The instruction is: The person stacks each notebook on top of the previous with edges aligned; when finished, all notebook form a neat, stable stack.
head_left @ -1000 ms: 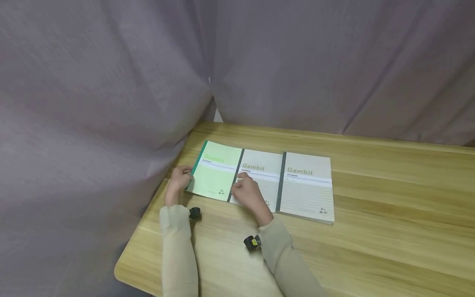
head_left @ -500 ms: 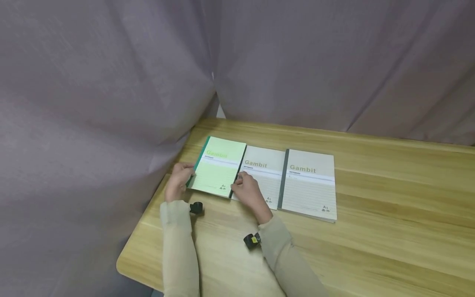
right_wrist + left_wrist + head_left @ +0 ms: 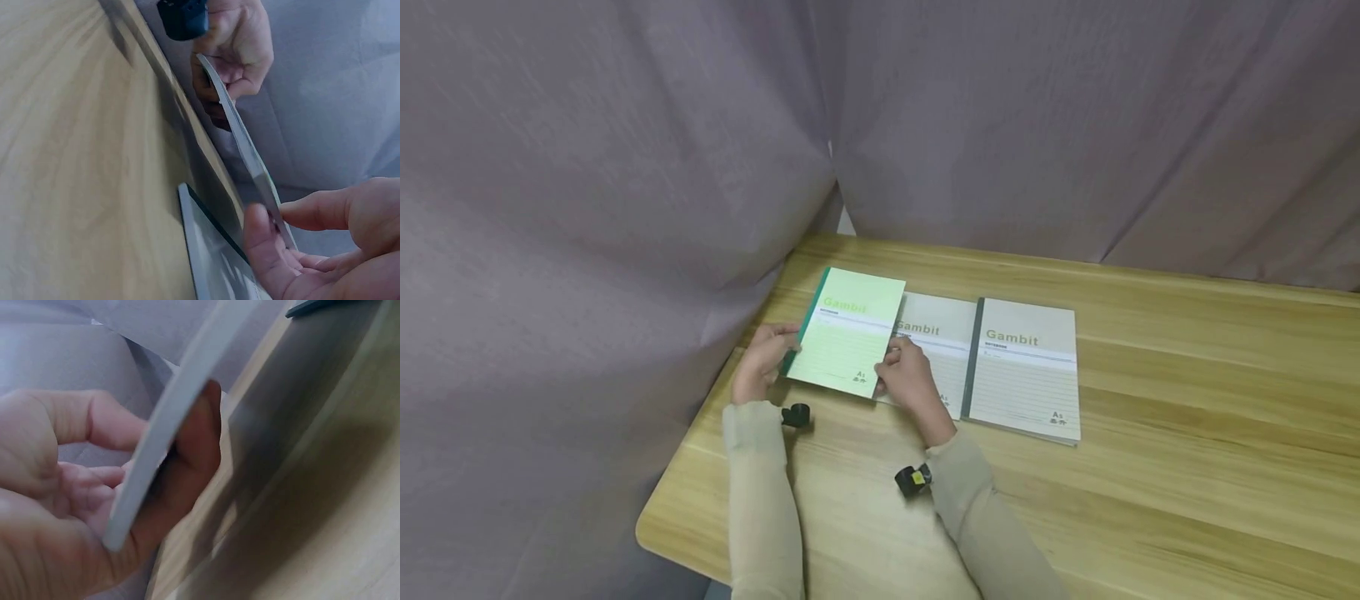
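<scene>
A green Gambit notebook (image 3: 848, 332) is lifted off the wooden table (image 3: 1150, 500) at its left end. My left hand (image 3: 762, 358) grips its spine edge, thumb on top; the left wrist view shows that edge (image 3: 169, 415) between thumb and fingers. My right hand (image 3: 910, 379) pinches its right edge, seen as a thin bowed edge (image 3: 250, 150) in the right wrist view. Two grey Gambit notebooks lie flat side by side: the middle one (image 3: 936, 346), partly under the green one and my right hand, and the right one (image 3: 1026, 367).
Purple-grey curtains (image 3: 625, 167) hang close behind and to the left of the table. The table's rounded front-left corner (image 3: 651, 533) is near my left forearm. Bare wood extends right of the notebooks and toward the front edge.
The green notebook has come up off the table and shifted right, now overlapping the middle grey notebook. Both hands moved from resting at its edges to gripping them.
</scene>
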Demonstrator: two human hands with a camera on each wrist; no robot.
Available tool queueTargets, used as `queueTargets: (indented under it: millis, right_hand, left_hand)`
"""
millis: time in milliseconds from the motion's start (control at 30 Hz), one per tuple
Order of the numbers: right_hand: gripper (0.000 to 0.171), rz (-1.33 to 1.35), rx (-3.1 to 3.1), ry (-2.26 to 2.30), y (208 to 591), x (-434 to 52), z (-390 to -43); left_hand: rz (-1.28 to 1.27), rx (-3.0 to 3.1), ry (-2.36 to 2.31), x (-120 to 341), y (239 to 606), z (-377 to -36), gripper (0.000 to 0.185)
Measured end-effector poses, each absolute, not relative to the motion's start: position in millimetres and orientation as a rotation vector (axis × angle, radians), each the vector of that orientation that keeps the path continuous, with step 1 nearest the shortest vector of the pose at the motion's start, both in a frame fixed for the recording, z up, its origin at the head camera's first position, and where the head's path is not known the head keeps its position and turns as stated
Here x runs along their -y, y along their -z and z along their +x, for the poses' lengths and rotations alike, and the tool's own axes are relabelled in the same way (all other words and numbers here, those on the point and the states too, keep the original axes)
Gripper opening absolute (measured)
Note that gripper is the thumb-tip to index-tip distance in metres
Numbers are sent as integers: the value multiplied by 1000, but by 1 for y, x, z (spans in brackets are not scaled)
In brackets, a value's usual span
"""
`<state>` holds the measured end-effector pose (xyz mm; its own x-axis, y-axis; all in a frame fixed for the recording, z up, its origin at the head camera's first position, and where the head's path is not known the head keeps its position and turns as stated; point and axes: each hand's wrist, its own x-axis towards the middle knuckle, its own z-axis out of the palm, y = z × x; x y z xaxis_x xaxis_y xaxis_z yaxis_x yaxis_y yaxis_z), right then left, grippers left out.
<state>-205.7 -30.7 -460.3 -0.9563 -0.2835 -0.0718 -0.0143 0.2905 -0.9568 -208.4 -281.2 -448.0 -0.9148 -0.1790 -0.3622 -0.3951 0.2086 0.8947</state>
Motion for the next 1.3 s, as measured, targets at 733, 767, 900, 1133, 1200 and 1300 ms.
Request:
queueTargets:
  millis: [733, 767, 900, 1133, 1200, 1300]
  right_hand:
    - [52, -137, -2251, 1775, 449, 5, -218]
    - [51, -145, -2257, 1772, 447, 3, -219]
    - [47, -153, -2264, 1776, 440, -2, -220]
    - [50, -129, -2277, 1801, 437, -3, -214]
    - [50, -124, -2285, 1796, 437, -2, -212]
    - [50, -122, -2300, 1789, 438, -1, -212]
  left_hand:
    - [-319, -2049, -2129, 265, 451, -219, 55]
    - [-301, -2039, -2137, 264, 450, -219, 54]
    - [-234, -2010, -2175, 262, 448, -223, 52]
    - [-149, -2006, -2186, 262, 449, -220, 55]
    - [-152, -1987, -2194, 263, 450, -219, 55]
    - [-152, -1958, -2212, 263, 449, -218, 57]
